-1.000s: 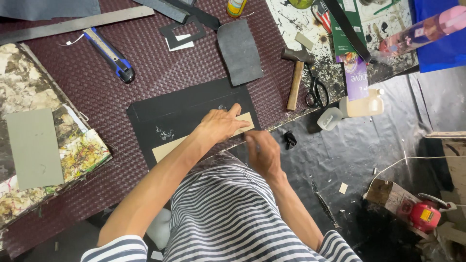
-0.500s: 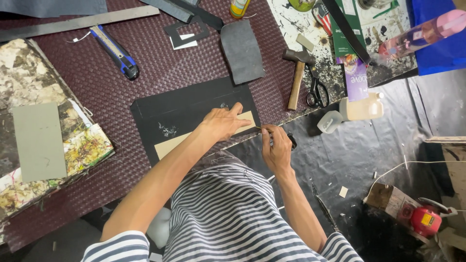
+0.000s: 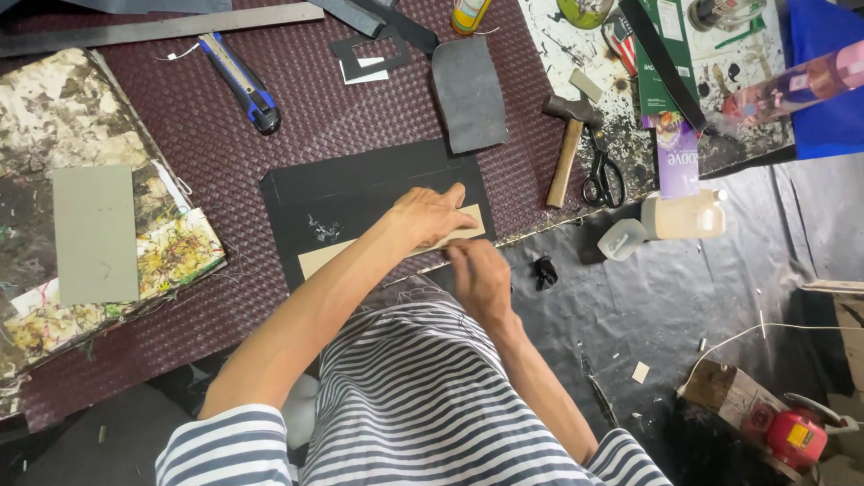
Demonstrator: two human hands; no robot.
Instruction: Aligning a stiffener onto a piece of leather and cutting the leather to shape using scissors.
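A long tan strip [image 3: 317,261] lies slanted on a black cutting mat [image 3: 360,184] at the front edge of the maroon woven table top [image 3: 234,153]. My left hand [image 3: 427,216] lies flat on the right part of the strip and presses it down. My right hand [image 3: 481,279] sits just below it at the strip's front edge, fingers curled tight; whatever they pinch is hidden. My striped shirt fills the bottom of the view.
A hammer [image 3: 565,153] and scissors [image 3: 601,175] lie right of the mat, with a pale plastic bottle [image 3: 684,214] beyond. A dark leather piece [image 3: 468,94], a blue utility knife [image 3: 238,81] and a metal ruler [image 3: 162,27] lie behind. A grey card [image 3: 94,234] rests on stained boards at left.
My right hand went right along the strip's front edge, then came back left under my left hand. My left hand stayed pressed on the strip.
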